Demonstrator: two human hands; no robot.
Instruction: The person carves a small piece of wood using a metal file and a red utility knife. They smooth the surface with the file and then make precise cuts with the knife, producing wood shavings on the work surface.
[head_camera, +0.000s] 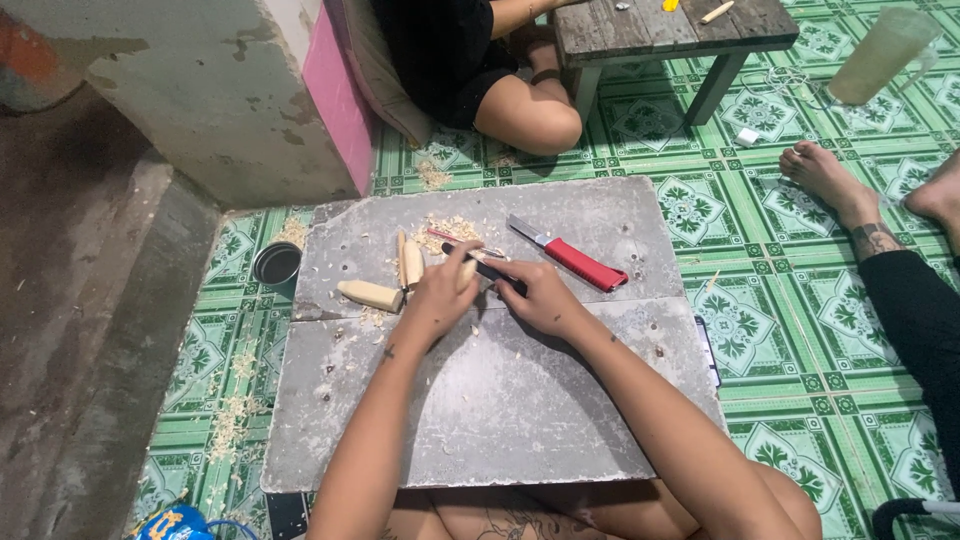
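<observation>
Both grips are closing tight: left hand (440, 300) is clasping a pale wood piece (466, 272), right hand (545, 298) is gripping a dark-handled knife (487, 268) over the grey worktop (500, 400).

The near half of the grey work board (500, 400) lies bare from its left edge to its right edge, crossed only by the two forearms. Along the far edge the way is crowded: pale carved wood pieces (385, 285) and a heap of shavings (450, 228) towards the far left, a red-handled utility knife (570, 255) slanting across the middle. The far right corner is open. Off the far left corner a small metal tin (277, 263) stands on the floor, just beside a concrete block (220, 100)
</observation>
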